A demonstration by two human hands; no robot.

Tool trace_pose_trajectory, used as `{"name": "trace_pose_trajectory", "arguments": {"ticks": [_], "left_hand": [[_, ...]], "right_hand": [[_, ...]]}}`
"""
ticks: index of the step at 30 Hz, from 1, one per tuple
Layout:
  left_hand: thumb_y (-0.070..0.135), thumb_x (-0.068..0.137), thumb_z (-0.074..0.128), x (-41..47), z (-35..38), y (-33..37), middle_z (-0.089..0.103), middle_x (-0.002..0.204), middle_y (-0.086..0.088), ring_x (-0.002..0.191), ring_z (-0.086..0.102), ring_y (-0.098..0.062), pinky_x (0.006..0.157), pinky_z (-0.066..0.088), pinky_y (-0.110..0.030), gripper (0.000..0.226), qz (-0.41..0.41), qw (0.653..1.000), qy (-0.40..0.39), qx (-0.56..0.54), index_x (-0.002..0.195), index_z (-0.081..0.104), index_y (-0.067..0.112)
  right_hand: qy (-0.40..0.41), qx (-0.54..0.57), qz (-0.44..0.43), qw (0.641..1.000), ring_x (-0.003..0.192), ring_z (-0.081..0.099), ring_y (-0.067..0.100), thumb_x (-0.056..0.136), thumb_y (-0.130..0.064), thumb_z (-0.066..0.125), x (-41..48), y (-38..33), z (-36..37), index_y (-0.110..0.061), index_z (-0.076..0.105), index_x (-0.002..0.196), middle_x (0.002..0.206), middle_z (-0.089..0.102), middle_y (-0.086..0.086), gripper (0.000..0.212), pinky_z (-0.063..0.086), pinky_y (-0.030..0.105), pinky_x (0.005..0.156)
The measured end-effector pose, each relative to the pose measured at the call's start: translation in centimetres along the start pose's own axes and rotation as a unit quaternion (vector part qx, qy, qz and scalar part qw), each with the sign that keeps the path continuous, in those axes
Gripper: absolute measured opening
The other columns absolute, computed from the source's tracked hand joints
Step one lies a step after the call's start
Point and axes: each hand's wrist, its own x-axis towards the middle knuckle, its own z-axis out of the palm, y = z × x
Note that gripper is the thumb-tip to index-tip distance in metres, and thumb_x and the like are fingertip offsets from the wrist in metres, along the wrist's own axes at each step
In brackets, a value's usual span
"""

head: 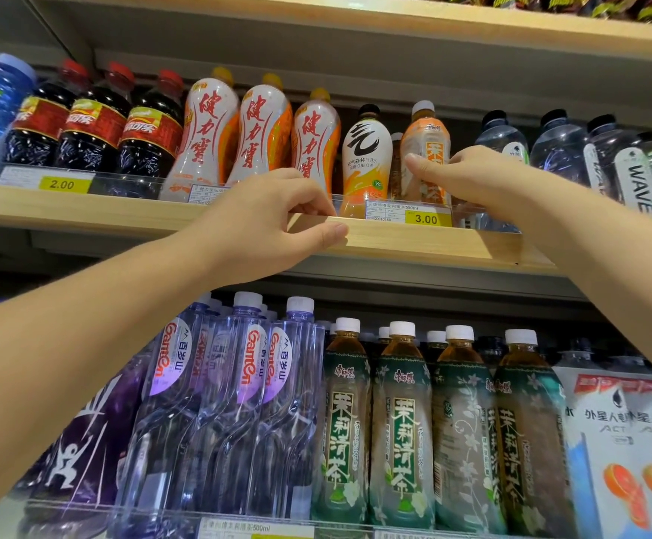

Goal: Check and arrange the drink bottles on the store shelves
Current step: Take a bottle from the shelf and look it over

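The left hand (262, 223) pinches the front lip of the wooden shelf (414, 243), thumb under the edge, fingers (312, 206) curled over the top beside a white-and-orange bottle (314, 143). The right hand (484, 180) wraps around the orange-labelled tea bottle (425, 149), which stands upright near the shelf's front, just behind the yellow price tag (425, 218) and close beside a black-capped bottle (365, 157). Bottles crowd both sides; the only open room is above the caps. Green tea bottles (398, 422) fill the shelf below.
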Motion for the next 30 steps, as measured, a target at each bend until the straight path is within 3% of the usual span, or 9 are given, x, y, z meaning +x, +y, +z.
{"name": "trace_pose_trajectory", "arguments": {"ticks": [3,8,11,13,15,21,25,28,30], "left_hand": [[0.06,0.09,0.053,0.0,0.0,0.0,0.058,0.102,0.015,0.094,0.054,-0.001,0.069,0.042,-0.016,0.038,-0.002,1.0,0.004,-0.006,0.11,0.065,0.03],[0.061,0.089,0.053,0.0,-0.2,0.0,0.057,0.103,0.015,0.095,0.053,0.0,0.069,0.041,-0.015,0.041,-0.004,1.0,0.002,-0.002,0.112,0.065,0.029],[0.061,0.09,0.053,0.0,-0.1,-0.1,0.057,0.102,0.016,0.094,0.053,0.0,0.07,0.042,-0.016,0.04,-0.005,1.0,0.001,-0.002,0.112,0.065,0.03],[0.059,0.091,0.054,0.0,-0.1,-0.1,0.057,0.102,0.016,0.094,0.053,0.0,0.07,0.042,-0.016,0.038,-0.004,1.0,0.001,-0.002,0.112,0.065,0.03],[0.059,0.091,0.054,0.0,-0.1,-0.1,0.057,0.102,0.015,0.094,0.053,0.0,0.071,0.043,-0.016,0.038,-0.001,1.0,0.0,-0.002,0.112,0.065,0.029],[0.061,0.09,0.051,0.0,-0.3,0.0,0.056,0.102,0.017,0.095,0.053,0.0,0.073,0.045,-0.017,0.042,-0.006,1.0,-0.01,-0.008,0.114,0.065,0.029],[0.06,0.09,0.054,0.0,-0.5,-0.2,0.056,0.102,0.018,0.095,0.054,0.001,0.074,0.045,-0.017,0.04,-0.01,1.0,-0.016,-0.02,0.113,0.066,0.03],[0.059,0.09,0.055,0.0,-0.5,-0.3,0.056,0.101,0.019,0.095,0.053,0.001,0.074,0.045,-0.017,0.038,-0.012,1.0,-0.013,-0.021,0.113,0.066,0.031],[0.059,0.09,0.055,0.0,-0.3,-0.3,0.056,0.101,0.019,0.095,0.053,0.001,0.074,0.044,-0.017,0.037,-0.012,1.0,-0.011,-0.022,0.113,0.066,0.032]], "right_hand": [[0.013,0.002,0.002,1.0,0.074,0.07,0.015,0.083,-0.08,0.054,-0.2,-0.1,0.2,-0.021,0.058,0.119,0.093,0.068,0.001,0.069,0.048,0.025,0.053],[0.039,-0.065,-0.024,0.997,0.079,0.064,0.015,0.086,-0.077,0.055,-0.7,-0.6,0.2,-0.015,0.056,0.126,0.104,0.067,0.006,0.074,0.047,0.027,0.06],[0.112,-0.103,-0.063,0.986,0.102,0.063,0.024,0.086,-0.072,0.062,-1.4,-1.1,0.3,-0.011,0.046,0.139,0.121,0.06,0.011,0.083,0.053,0.034,0.071],[0.197,-0.145,-0.116,0.963,0.118,0.056,0.03,0.086,-0.068,0.064,-1.9,-1.8,0.3,-0.01,0.048,0.138,0.131,0.055,0.014,0.079,0.051,0.041,0.085],[0.243,-0.157,-0.168,0.942,0.12,0.053,0.03,0.089,-0.063,0.063,-2.1,-2.9,0.3,-0.011,0.052,0.135,0.133,0.053,0.013,0.071,0.048,0.042,0.088],[0.118,-0.056,-0.166,0.978,0.106,0.057,0.017,0.09,-0.06,0.064,-0.7,-5.9,1.5,-0.019,0.051,0.141,0.137,0.059,0.004,0.067,0.042,0.023,0.064],[0.12,-0.11,-0.156,0.974,0.097,0.058,0.018,0.089,-0.063,0.063,0.9,-6.8,2.5,-0.02,0.049,0.143,0.137,0.058,0.008,0.071,0.039,0.026,0.059],[0.115,-0.142,-0.137,0.974,0.089,0.063,0.018,0.085,-0.069,0.063,1.5,-7.6,2.7,-0.018,0.048,0.142,0.119,0.066,0.007,0.078,0.043,0.026,0.054],[0.095,-0.138,-0.107,0.98,0.072,0.073,0.016,0.083,-0.074,0.063,1.7,-8.2,2.9,-0.015,0.05,0.136,0.092,0.075,0.005,0.079,0.05,0.026,0.051]]}}
